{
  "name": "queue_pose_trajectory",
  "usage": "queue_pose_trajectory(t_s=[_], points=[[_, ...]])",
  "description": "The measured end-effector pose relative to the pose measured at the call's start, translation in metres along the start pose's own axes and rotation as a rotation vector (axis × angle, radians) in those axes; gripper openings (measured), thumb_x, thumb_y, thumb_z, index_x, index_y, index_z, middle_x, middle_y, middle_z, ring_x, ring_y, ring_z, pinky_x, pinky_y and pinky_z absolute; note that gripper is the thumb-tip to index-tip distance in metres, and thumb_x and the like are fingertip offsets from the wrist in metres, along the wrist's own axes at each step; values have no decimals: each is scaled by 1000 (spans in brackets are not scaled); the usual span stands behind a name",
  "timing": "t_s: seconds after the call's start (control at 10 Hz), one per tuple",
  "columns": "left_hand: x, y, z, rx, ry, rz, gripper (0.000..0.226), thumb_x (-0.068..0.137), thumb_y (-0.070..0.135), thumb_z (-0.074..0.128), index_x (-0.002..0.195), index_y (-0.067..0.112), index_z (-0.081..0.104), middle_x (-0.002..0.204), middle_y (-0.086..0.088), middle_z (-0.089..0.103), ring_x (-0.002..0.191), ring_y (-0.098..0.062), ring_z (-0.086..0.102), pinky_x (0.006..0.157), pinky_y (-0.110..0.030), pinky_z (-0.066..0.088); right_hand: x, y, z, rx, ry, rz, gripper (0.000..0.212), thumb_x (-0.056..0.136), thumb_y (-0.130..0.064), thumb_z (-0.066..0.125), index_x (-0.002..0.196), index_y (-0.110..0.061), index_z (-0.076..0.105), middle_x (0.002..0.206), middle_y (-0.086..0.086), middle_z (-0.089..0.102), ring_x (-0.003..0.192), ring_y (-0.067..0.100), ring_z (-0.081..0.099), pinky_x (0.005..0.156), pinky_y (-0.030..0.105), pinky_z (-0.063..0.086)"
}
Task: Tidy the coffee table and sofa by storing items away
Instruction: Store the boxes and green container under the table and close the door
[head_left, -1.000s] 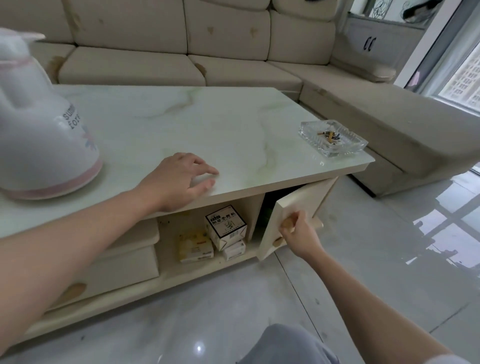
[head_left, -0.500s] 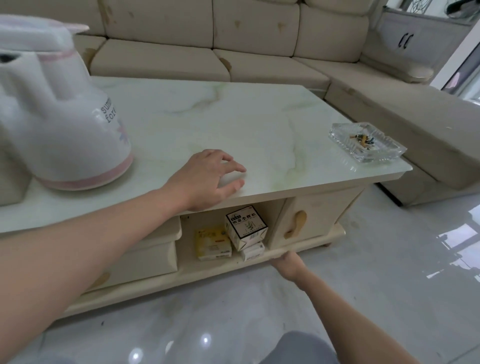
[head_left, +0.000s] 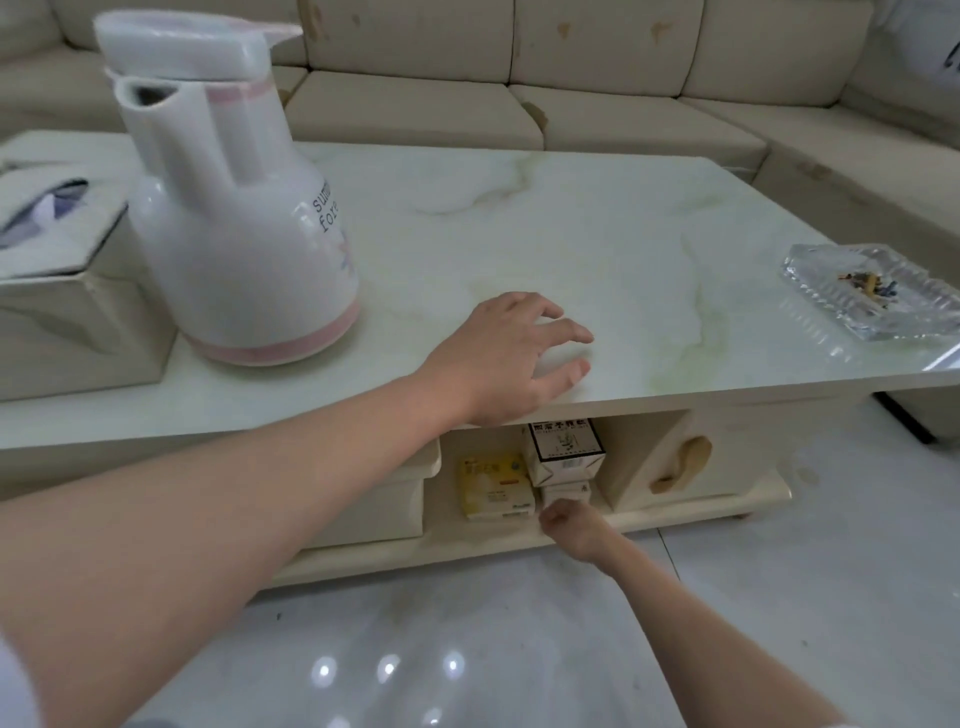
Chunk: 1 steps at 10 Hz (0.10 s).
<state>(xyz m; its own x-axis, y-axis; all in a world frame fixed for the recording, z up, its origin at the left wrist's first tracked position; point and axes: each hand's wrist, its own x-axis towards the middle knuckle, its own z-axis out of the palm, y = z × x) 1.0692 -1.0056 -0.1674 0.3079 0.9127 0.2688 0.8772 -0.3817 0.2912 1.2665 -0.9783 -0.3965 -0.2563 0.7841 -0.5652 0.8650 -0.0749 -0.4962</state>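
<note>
My left hand (head_left: 511, 358) lies flat on the pale marble coffee table (head_left: 571, 234) near its front edge, fingers spread, holding nothing. My right hand (head_left: 569, 525) is low at the lip of the table's open shelf, fingers curled, just in front of a small white box (head_left: 563, 491). On that box stands a black-and-white box (head_left: 563, 452), and a yellow box (head_left: 493, 486) lies to the left. The cabinet door (head_left: 649, 452) with its wooden handle (head_left: 683, 462) is closed, to the right of the shelf.
A white jug with a pink band (head_left: 239, 223) and a tissue box (head_left: 57, 291) stand on the table's left. A glass ashtray (head_left: 872, 291) with butts sits at the right edge. A beige sofa (head_left: 415, 109) wraps behind and to the right. Glossy tiled floor (head_left: 779, 597) lies below.
My right hand pushed the cabinet door closed, let go of it, then moved left along the base to the small white box. The left hand stayed on the tabletop.
</note>
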Motion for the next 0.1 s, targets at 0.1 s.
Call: queue_pose_trajectory(t_s=[0.1], points=[[-1, 2, -5, 9, -45, -7, 45, 97, 58, 33, 135, 42, 52, 144, 5, 47, 139, -18, 33, 118, -39, 21, -17, -1, -14, 70, 36, 19, 30, 97, -28, 50, 116, -9, 63, 118, 8, 61, 103, 23, 58, 82, 28, 44]])
